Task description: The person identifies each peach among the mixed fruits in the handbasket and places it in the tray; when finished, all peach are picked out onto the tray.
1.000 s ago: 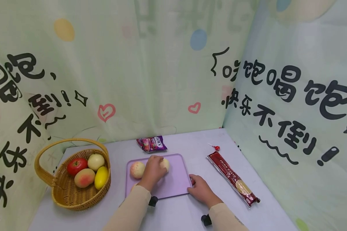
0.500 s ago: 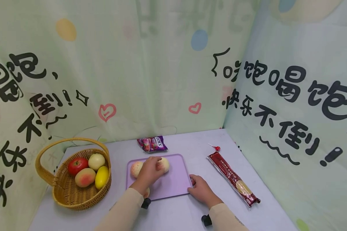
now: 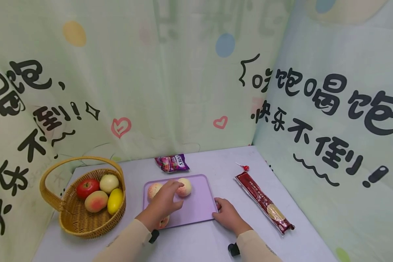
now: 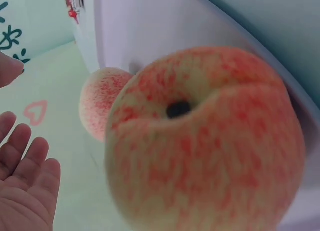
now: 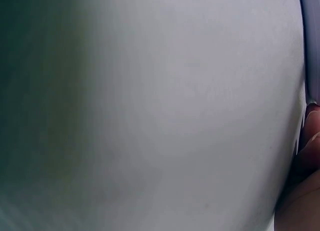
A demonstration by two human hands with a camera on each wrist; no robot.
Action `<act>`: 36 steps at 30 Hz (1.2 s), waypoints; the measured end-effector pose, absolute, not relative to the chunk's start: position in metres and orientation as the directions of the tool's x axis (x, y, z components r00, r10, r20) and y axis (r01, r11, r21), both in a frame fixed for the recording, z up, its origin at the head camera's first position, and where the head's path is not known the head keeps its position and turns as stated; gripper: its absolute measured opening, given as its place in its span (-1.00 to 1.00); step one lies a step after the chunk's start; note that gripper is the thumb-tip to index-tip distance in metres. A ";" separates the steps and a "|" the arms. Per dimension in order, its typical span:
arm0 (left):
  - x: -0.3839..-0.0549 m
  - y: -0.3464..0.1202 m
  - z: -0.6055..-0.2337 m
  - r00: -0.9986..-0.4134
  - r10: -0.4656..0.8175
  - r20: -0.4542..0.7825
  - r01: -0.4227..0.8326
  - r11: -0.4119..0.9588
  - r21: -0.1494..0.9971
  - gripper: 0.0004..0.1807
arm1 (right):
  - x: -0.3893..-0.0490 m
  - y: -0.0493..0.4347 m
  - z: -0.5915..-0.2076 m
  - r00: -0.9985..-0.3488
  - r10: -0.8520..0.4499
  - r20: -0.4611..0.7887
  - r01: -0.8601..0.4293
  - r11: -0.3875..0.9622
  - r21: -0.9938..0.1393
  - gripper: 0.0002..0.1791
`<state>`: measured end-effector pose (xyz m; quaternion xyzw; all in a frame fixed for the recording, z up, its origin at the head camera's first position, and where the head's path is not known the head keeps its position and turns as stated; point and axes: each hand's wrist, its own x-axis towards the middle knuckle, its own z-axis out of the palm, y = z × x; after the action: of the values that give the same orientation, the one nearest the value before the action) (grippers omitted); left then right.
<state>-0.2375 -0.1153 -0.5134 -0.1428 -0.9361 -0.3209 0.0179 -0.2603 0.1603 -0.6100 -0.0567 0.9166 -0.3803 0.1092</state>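
Note:
Three peaches lie on a lilac tray (image 3: 198,211): one at the back middle (image 3: 184,187), a second peach (image 3: 154,189) at the back left, and a third peach (image 3: 164,221) at the front left. My left hand (image 3: 162,201) hovers over the tray's left half, thumb and fingers apart, holding nothing. It partly hides the two left peaches. In the left wrist view a near peach (image 4: 205,141) fills the middle, with my relaxed fingers (image 4: 37,166) to its left. My right hand (image 3: 230,214) grips the tray's front right corner; its curled fingers (image 5: 312,126) show at the tray's edge.
A wicker basket (image 3: 67,222) at left holds an apple (image 3: 87,188), a peach (image 3: 96,201), a yellow fruit (image 3: 115,201) and a pale round one (image 3: 109,183). Behind the tray lies a purple candy bag (image 3: 172,163). A spaghetti pack (image 3: 263,202) and a red lollipop (image 3: 245,168) lie right.
My left hand has let go of the back middle peach and drawn back toward the lower left, uncovering more of that peach and the front left one. The right hand stays at the tray corner.

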 end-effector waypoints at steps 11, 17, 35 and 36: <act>-0.215 -0.129 -0.499 -0.912 0.377 0.163 0.403 0.747 0.529 -0.30 | -0.259 0.158 -0.610 -0.970 -0.183 -0.161 -0.015 0.704 -0.711 -0.26; -0.208 -0.137 -0.495 -0.870 0.445 0.210 0.490 0.745 0.453 -0.26 | -0.258 0.157 -0.609 -0.970 -0.189 -0.156 -0.026 0.711 -0.703 -0.26; -0.198 -0.167 -0.460 -0.841 0.494 0.220 0.540 0.767 0.346 -0.18 | -0.259 0.158 -0.604 -0.967 -0.194 -0.164 -0.025 0.715 -0.699 -0.26; -0.199 -0.169 -0.458 -0.839 0.490 0.237 0.544 0.764 0.347 -0.19 | -0.259 0.158 -0.603 -0.967 -0.193 -0.165 -0.023 0.715 -0.699 -0.26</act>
<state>-0.1986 -0.1688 -0.4584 -0.2761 -0.9368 -0.2045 0.0661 -0.2591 0.1583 -0.6034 -0.0588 0.9189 -0.3732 0.1135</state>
